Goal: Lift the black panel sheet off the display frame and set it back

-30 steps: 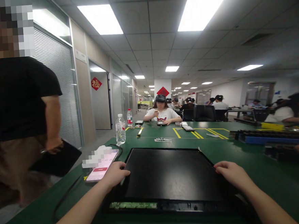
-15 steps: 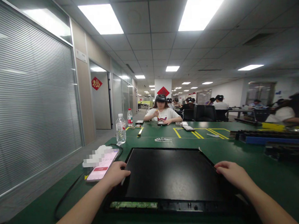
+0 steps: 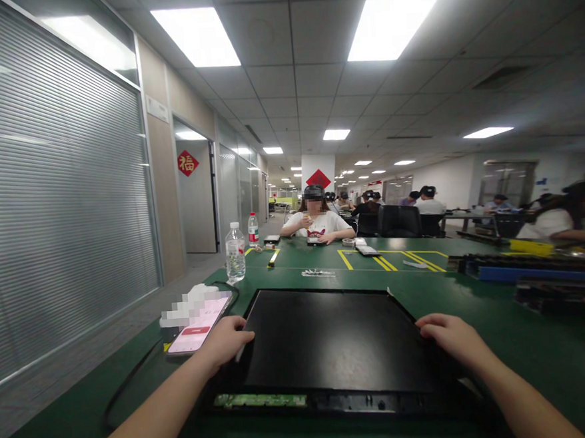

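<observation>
A large flat black panel (image 3: pixel 331 340) lies on the green table (image 3: pixel 532 356) straight in front of me, with a green circuit strip (image 3: pixel 260 401) along its near edge. My left hand (image 3: pixel 225 340) is curled over the panel's left edge and grips it. My right hand (image 3: pixel 448 338) is curled over the right edge in the same way. Both forearms reach in from the bottom of the view.
A phone with a pink screen (image 3: pixel 197 324) lies just left of my left hand, beside a black cable (image 3: pixel 128 384). Two water bottles (image 3: pixel 235 252) stand further back. People sit at the far end (image 3: pixel 317 220) and at the right (image 3: pixel 573 216). Dark trays (image 3: pixel 531 269) lie at right.
The person in a black shirt who stood at the left has walked out of view. My hands and the panel have hardly moved.
</observation>
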Tool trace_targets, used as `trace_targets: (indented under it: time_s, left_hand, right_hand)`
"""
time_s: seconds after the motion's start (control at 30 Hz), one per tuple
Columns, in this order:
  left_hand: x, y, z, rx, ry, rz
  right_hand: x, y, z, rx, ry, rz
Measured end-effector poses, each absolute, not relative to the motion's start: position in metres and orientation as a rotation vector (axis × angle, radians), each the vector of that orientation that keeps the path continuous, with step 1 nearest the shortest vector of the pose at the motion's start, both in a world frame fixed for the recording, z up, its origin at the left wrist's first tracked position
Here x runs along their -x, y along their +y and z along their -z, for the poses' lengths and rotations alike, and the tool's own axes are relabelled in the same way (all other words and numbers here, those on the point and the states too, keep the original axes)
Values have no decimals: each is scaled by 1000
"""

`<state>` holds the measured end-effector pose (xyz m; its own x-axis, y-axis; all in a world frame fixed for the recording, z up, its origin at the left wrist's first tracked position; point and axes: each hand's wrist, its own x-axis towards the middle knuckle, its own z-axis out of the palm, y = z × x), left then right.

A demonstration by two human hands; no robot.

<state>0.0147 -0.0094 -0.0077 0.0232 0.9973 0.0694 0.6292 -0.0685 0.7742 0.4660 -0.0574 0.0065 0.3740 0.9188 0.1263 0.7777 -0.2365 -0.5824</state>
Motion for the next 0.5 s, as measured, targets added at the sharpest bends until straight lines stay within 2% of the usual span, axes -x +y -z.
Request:
trace_targets:
  time_s: [0.5]
  left_hand:
    - [-16, -14, 1, -1959, 1661, -820]
  right_hand:
    - [-467, -55, -3, 2116, -1456, -276]
